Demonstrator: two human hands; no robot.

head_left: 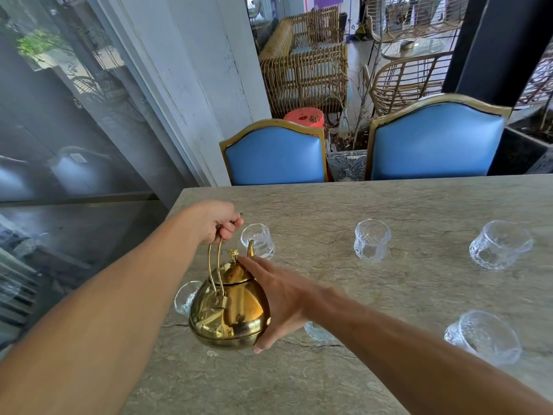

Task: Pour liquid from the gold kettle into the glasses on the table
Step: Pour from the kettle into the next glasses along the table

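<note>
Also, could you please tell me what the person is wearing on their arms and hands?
Nothing that shows. The left hand and right hand are ungloved, with no rings on the fingers in view. The left forearm and right forearm are bare to the picture's edge: no sleeve, watch or bracelet. Anything worn higher up is out of view.

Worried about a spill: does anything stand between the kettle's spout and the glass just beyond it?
Nothing visible does. The left hand grips the gold kettle from above, the right hand steadies its side, and the spout points at the glass, overlapping it in this view.
</note>
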